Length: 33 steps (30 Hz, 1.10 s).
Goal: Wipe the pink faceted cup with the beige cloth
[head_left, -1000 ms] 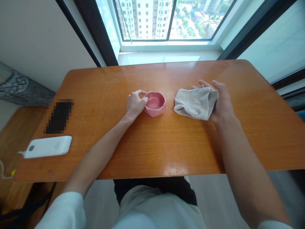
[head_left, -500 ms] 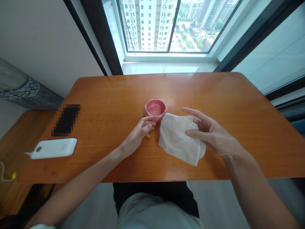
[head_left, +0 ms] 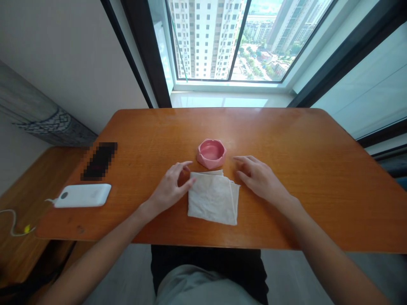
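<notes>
A folded white cloth lies flat on the wooden table, close to the front edge. Just behind it sits a pink ashtray with a faceted, notched rim; nothing shows inside. My left hand is at the cloth's left side, fingers apart, its thumb tip at the upper left corner; whether it touches the fabric I cannot tell. On the other side, my right hand hovers or rests right of the cloth and ashtray, fingers loosely spread and holding nothing.
A white power strip-like device with a cable lies at the table's left, below a blurred-out dark rectangle. The wooden table reaches back to a window. A curtain hangs at the left.
My right hand has let go of the cloth, which now lies flat in front of the ashtray, further left. My left hand has drawn away from the ashtray to the cloth's left side.
</notes>
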Tool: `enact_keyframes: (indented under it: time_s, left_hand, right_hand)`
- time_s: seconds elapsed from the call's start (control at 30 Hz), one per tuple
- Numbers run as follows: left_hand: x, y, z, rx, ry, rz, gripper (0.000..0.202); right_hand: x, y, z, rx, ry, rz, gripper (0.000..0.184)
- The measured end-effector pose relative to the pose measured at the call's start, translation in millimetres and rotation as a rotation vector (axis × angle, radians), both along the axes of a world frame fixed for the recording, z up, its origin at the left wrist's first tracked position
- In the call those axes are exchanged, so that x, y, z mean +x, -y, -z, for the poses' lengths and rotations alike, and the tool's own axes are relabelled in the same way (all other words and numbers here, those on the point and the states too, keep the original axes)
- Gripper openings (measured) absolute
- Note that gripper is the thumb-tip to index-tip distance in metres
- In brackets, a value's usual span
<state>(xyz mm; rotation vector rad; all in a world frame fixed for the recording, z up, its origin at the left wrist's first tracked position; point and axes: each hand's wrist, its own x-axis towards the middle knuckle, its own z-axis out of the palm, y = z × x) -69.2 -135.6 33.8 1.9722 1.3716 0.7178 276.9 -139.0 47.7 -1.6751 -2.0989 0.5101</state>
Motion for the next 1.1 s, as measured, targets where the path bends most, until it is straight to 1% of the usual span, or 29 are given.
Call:
enact_keyframes:
  time_s: [0.07,0.1,0.17,0.23,0.27,0.33,0.4,0.5,0.77,1.1]
  left_hand:
    - [-2,-34,-1.7,0.054,0.000,-0.070,0.042]
    - [-2,-54,-1.6,0.112,-0.038,-0.100,0.042]
    - [2,-96,1.2,0.210,-0.172,-0.134,0.046]
    - [10,-132,7.5,0.211,-0.322,-0.128,0.054]
    - [14,-146,11.5,0.206,-0.343,-0.119,0.058]
    - [21,-164,20.1,0.192,-0.400,-0.089,0.065]
    - [25,-170,27.7,0.149,-0.466,-0.062,0.071]
    - [25,-169,34.3,0.132,-0.507,-0.049,0.071]
    - [21,-169,34.6,0.150,-0.521,-0.056,0.068]
    - [21,-170,34.8,0.155,-0.516,-0.057,0.068]
  right_hand:
    - [5,-20,0.1,0.074,0.111,0.033,0.048]
    - [6,-33,1.4,0.099,0.147,0.051,0.051]
    - [5,-64,6.5,0.133,0.206,0.128,0.057]
    - [1,-93,13.5,0.136,0.272,0.206,0.064]
    - [-1,-106,17.1,0.126,0.295,0.228,0.066]
    - [-5,-124,24.0,0.083,0.323,0.262,0.070]
    - [-6,-134,29.6,0.011,0.338,0.276,0.074]
    - [-6,-136,34.5,-0.062,0.359,0.264,0.076]
    - [-4,-134,35.0,-0.046,0.358,0.263,0.075]
    - [-2,-134,36.4,-0.031,0.348,0.260,0.074]
